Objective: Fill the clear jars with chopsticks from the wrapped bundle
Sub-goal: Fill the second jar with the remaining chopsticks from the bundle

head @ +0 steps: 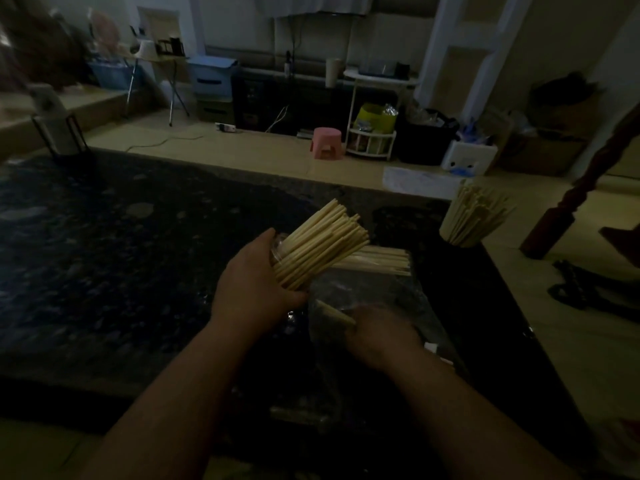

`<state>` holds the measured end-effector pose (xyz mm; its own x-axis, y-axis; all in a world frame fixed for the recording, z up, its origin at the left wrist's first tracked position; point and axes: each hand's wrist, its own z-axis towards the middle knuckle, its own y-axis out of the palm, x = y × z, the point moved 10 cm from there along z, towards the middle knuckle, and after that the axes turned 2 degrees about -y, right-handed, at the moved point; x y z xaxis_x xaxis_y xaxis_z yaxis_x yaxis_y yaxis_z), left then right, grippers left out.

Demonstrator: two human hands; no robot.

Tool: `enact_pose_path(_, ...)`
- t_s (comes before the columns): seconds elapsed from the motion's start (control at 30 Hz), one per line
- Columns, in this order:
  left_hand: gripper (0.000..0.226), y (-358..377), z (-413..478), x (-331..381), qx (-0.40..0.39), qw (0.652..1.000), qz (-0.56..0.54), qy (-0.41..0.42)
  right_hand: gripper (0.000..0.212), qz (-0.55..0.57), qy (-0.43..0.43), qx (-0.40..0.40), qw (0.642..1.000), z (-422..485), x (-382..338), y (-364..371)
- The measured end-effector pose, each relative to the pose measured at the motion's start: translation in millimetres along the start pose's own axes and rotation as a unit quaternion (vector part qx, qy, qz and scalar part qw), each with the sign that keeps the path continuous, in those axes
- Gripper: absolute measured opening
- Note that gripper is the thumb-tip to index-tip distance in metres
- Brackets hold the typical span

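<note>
Tilting a clear jar (281,249) of chopsticks (323,242) in the left grip (254,289); right grip (377,336) just beside it, pinching chopsticks inside the wrapped bundle (367,299).

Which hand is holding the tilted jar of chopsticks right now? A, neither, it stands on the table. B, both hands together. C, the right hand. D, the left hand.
D: the left hand wraps the tilted jar of chopsticks, while the right hand is lower down at the plastic wrap, with a few chopsticks there.
</note>
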<state>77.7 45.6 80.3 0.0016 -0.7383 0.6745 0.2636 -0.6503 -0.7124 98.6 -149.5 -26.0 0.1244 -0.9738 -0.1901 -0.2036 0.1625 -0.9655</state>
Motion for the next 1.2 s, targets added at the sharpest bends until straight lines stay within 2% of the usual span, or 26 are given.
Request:
enact_pose_path(0.13, 0.086, 1, -9, -1, -0.006, 1.000, -0.013, 0.006, 0.038, -0.014, -0.012, -0.013, 1.000, -30, 1, -12)
enact_pose_path(0.2, 0.083, -1, -12, -2, -0.003, 1.000, -0.007, 0.000, 0.035, -0.023, -0.034, 0.009, 0.999, -46, -4, -34)
enact_pose_path(0.37, 0.085, -3, -19, 4, -0.001, 1.000, 0.000, -0.001, 0.028, -0.051, -0.061, 0.154, 0.985, -72, -8, -97)
enact_pose_path(0.5, 0.090, 4, -22, 3, -0.022, 0.999, 0.021, -0.009, 0.027, -0.044, -0.067, 0.247, 0.966, -78, -6, -117)
enact_pose_path(0.6, 0.092, 9, -22, 2, -0.029, 0.999, 0.035, -0.010, 0.031, -0.051, -0.085, 0.333, 0.938, -80, -6, -131)
enact_pose_path(0.73, 0.100, 15, -19, 3, -0.040, 0.998, 0.057, 0.004, 0.023, 0.008, -0.137, 0.418, 0.898, -88, -5, -147)
enact_pose_path(0.83, 0.109, 20, -16, 2, -0.054, 0.995, 0.084, 0.011, 0.026, 0.053, -0.169, 0.458, 0.871, -89, 1, -152)
enact_pose_path(0.93, 0.106, 25, -12, 3, -0.065, 0.993, 0.092, 0.028, 0.034, 0.070, -0.216, 0.489, 0.842, -92, 1, -159)
enact_pose_path(1.07, 0.104, 29, -9, 6, -0.056, 0.991, 0.111, 0.046, 0.039, 0.142, -0.159, 0.511, 0.833, -96, 15, -165)
enact_pose_path(1.13, 0.105, 32, -8, 7, -0.057, 0.990, 0.120, 0.052, 0.041, 0.178, -0.156, 0.504, 0.831, -92, 19, -162)
enact_pose_path(1.2, 0.103, 36, -9, 8, -0.064, 0.989, 0.120, 0.059, 0.034, 0.207, -0.170, 0.501, 0.823, -88, 19, -162)
